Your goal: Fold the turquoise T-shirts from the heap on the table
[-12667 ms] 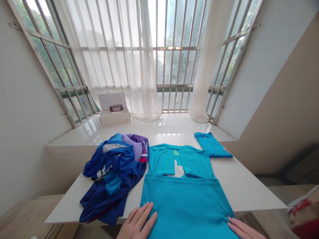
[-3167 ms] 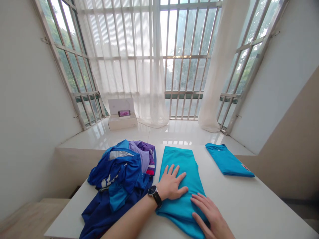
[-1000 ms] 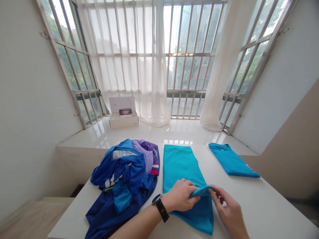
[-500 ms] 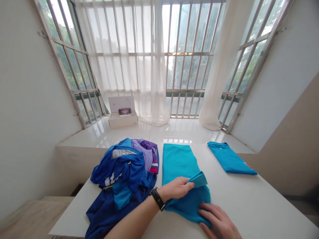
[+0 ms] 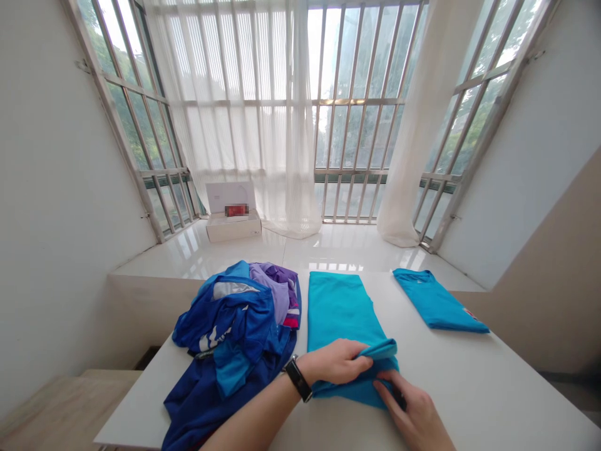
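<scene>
A turquoise T-shirt lies partly folded on the white table in front of me. My left hand, with a black watch on its wrist, reaches across the shirt and pinches a turned-over strip of its cloth between thumb and fingers. At the near right corner my right hand has closed on the shirt's lower edge. Its thumb and forefinger are at the fabric, while the other fingers curl out of sight. Left of the shirt is a loose heap of blue and purple clothes, close to my left forearm.
A neatly folded blue T-shirt lies at the table's right side. Behind the white table runs a glossy sill bearing an open white box. Barred windows and a sheer curtain stand beyond.
My right hand has moved inward and up, carrying the shirt's near edge away from me. The left hand has shifted slightly right with the turned-over strip.
</scene>
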A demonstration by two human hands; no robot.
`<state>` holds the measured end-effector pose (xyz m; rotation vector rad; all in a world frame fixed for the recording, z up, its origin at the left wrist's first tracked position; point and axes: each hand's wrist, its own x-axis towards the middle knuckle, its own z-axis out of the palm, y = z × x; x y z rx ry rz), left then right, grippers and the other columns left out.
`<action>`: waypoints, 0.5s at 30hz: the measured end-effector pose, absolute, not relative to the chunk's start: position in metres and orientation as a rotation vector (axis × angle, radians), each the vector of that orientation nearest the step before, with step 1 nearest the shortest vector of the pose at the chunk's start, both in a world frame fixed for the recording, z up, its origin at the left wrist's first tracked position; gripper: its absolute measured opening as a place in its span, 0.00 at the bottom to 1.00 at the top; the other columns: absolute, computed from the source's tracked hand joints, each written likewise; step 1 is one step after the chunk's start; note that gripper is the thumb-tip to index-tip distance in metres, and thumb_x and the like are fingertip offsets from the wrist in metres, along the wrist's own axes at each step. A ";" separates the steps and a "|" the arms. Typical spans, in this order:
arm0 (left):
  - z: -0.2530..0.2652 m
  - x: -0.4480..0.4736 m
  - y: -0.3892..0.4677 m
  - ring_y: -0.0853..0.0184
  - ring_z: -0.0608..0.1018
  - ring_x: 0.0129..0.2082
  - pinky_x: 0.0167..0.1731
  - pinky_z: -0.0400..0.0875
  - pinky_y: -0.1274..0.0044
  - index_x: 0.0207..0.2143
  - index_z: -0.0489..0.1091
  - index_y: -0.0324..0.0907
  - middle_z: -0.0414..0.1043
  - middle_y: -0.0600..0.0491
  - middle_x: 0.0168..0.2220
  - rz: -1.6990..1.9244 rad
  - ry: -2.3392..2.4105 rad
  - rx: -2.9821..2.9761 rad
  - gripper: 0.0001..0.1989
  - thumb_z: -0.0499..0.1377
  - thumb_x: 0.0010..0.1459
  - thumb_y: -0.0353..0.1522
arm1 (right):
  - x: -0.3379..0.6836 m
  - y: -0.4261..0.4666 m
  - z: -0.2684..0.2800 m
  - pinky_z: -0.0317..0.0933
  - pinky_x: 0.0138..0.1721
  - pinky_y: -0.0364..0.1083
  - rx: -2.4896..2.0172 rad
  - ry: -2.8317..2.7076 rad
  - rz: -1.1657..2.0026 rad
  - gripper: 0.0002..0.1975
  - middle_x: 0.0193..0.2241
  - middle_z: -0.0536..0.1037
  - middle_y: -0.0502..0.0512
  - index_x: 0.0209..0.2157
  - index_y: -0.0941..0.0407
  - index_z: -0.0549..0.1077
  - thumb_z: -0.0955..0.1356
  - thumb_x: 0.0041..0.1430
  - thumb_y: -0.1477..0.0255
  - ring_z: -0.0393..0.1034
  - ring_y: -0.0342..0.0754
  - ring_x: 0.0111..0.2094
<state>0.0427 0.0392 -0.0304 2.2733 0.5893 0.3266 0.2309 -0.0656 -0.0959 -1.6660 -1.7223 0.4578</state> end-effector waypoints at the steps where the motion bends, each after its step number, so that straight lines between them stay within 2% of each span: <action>1: -0.030 0.043 0.039 0.66 0.73 0.34 0.35 0.66 0.78 0.34 0.69 0.43 0.73 0.54 0.34 0.325 0.549 2.312 0.11 0.49 0.66 0.35 | 0.230 -0.064 -0.094 0.67 0.30 0.44 -1.711 -1.715 0.476 0.20 0.26 0.80 0.49 0.34 0.49 0.76 0.61 0.64 0.51 0.74 0.49 0.27; 6: -0.037 0.045 0.038 0.61 0.77 0.46 0.47 0.69 0.75 0.45 0.72 0.45 0.76 0.50 0.45 0.318 0.420 2.477 0.13 0.49 0.68 0.35 | 0.226 -0.061 -0.080 0.66 0.34 0.48 -1.991 -1.675 0.459 0.24 0.30 0.82 0.54 0.30 0.48 0.77 0.59 0.61 0.48 0.77 0.56 0.33; 10: -0.047 0.044 0.033 0.59 0.73 0.56 0.58 0.64 0.69 0.56 0.69 0.49 0.72 0.50 0.56 0.311 0.420 2.615 0.16 0.51 0.68 0.36 | 0.228 -0.064 -0.081 0.67 0.33 0.51 -2.191 -1.636 0.371 0.23 0.32 0.82 0.58 0.32 0.48 0.75 0.58 0.62 0.48 0.78 0.59 0.36; 12: -0.050 0.042 0.028 0.56 0.71 0.59 0.60 0.61 0.67 0.59 0.67 0.49 0.68 0.48 0.60 0.296 0.442 2.697 0.19 0.54 0.67 0.37 | 0.232 -0.065 -0.090 0.68 0.30 0.51 -2.190 -1.573 0.247 0.22 0.38 0.81 0.60 0.41 0.50 0.73 0.59 0.61 0.49 0.78 0.59 0.36; 15: -0.050 0.039 0.022 0.53 0.69 0.60 0.60 0.61 0.64 0.62 0.63 0.50 0.63 0.47 0.63 0.280 0.454 2.799 0.24 0.57 0.65 0.38 | 0.239 -0.066 -0.107 0.71 0.32 0.50 -1.989 -1.564 -0.106 0.29 0.51 0.75 0.65 0.58 0.54 0.64 0.60 0.61 0.53 0.77 0.59 0.45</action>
